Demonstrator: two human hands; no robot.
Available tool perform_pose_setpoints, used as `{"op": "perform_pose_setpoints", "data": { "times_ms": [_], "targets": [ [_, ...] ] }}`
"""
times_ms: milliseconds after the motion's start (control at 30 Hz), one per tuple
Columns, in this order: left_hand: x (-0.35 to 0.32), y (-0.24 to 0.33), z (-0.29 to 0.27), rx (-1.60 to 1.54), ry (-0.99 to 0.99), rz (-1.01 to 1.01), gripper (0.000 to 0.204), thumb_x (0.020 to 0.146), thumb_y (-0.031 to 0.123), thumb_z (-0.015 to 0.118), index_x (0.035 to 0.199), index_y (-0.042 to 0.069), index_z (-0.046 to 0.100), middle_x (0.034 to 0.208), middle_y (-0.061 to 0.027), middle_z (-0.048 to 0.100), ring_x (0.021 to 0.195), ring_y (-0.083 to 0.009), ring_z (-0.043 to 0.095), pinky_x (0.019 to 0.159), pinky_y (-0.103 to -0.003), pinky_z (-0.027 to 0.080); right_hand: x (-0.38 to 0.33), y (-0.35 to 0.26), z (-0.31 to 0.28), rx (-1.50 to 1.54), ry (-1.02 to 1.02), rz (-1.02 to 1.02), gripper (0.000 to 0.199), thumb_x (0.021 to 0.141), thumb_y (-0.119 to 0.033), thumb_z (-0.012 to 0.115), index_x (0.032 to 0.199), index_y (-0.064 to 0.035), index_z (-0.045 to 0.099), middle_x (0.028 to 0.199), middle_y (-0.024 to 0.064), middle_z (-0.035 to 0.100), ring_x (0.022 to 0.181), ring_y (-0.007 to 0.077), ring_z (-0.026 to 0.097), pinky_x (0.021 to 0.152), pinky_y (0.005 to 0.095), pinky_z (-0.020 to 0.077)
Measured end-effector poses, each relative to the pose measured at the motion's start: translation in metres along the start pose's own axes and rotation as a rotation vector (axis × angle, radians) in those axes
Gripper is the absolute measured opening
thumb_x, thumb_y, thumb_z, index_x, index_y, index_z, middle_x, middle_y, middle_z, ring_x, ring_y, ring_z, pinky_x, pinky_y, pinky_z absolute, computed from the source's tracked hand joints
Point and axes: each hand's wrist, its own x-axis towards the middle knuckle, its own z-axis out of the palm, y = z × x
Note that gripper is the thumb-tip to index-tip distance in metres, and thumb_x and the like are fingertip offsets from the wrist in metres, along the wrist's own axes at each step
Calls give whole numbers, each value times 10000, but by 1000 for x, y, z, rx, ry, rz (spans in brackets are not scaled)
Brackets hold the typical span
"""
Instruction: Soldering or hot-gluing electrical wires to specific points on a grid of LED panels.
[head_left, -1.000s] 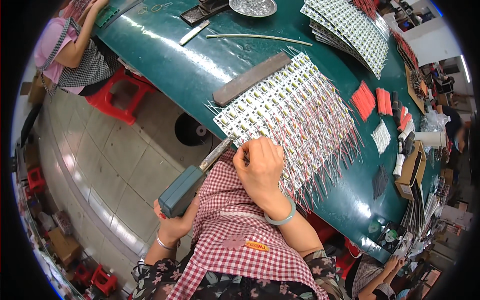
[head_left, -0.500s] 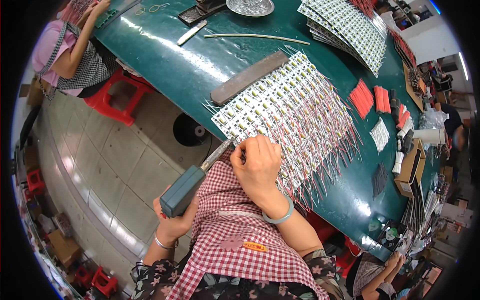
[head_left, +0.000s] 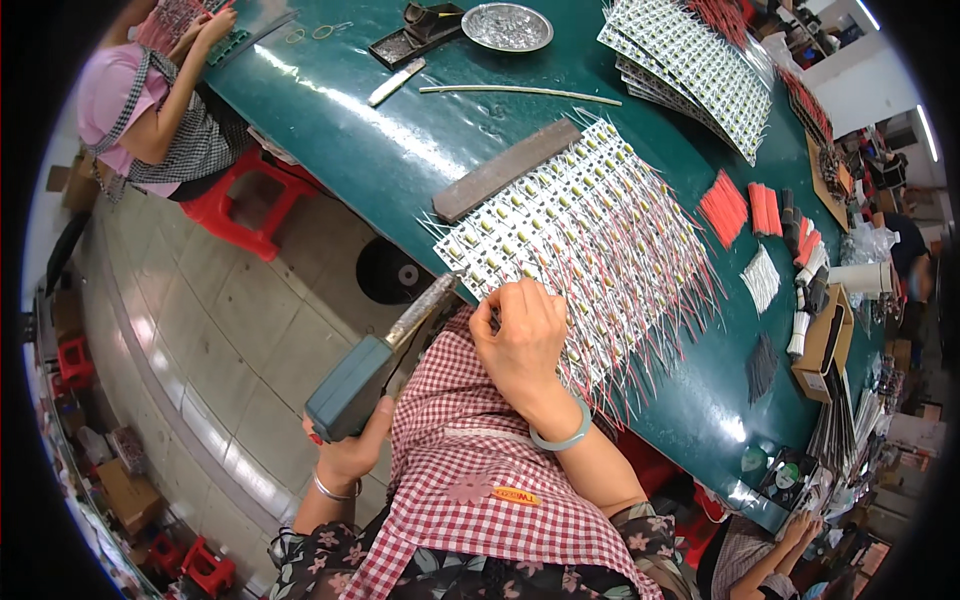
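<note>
1. One left hand (head_left: 345, 455), fingers wrapped around one teal-handled soldering gun (head_left: 365, 380) off the tabletop's near edge.
2. One right hand (head_left: 520, 335), fingers pinched narrow, presses one LED-strip panel (head_left: 590, 220) at the green tabletop's (head_left: 400, 130) near edge.
3. Two red wire bundles (head_left: 745, 205) lie toward the right edge.

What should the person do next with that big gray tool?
Probably ease the tool's tip onto the board edge beside the right hand. The left hand aims it there, and the right hand already rests on that row of wires.

Teal soldering gun (head_left: 352, 388), red-and-white checked apron (head_left: 480, 470); dark green table (head_left: 400, 140), red wire bundles (head_left: 724, 208)
</note>
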Motion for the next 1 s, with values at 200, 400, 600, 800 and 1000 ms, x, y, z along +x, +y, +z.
{"op": "perform_pose_setpoints", "data": {
  "times_ms": [200,400,600,800,1000],
  "targets": [
    [6,-6,3,131,-95,214,214,758,9,788,959,-34,725,810,-128,714,648,-227,689,592,-307,529,0,-1,0,32,11,-1,203,741,-12,735,816,-74,557,765,76,534,732,259,555,680,404,364],
    [12,-1,10,70,-89,267,198,772,-2,785,955,-38,718,832,-121,713,648,-219,672,604,-303,520,0,0,-1,33,-1,8,206,738,-12,742,819,-72,564,766,75,536,732,260,555,677,403,362],
    [13,5,9,68,-124,193,195,788,-2,782,965,-49,714,852,-129,711,681,-194,681,617,-285,517,-1,-1,0,28,5,14,207,733,-7,740,817,-73,562,765,75,539,732,259,555,679,403,366],
    [5,-2,3,110,-126,113,190,802,29,787,968,-41,727,844,-107,729,687,-161,684,635,-291,538,-1,0,0,28,10,15,219,730,1,742,810,-77,554,759,71,537,728,260,558,678,405,364],
    [-4,-20,-1,-33,-110,99,234,880,-19,724,1103,-44,657,767,-36,637,596,-102,584,536,-258,474,2,-2,-1,30,7,20,234,727,10,750,789,-81,543,746,68,535,718,265,563,676,404,365]
  ]
}}
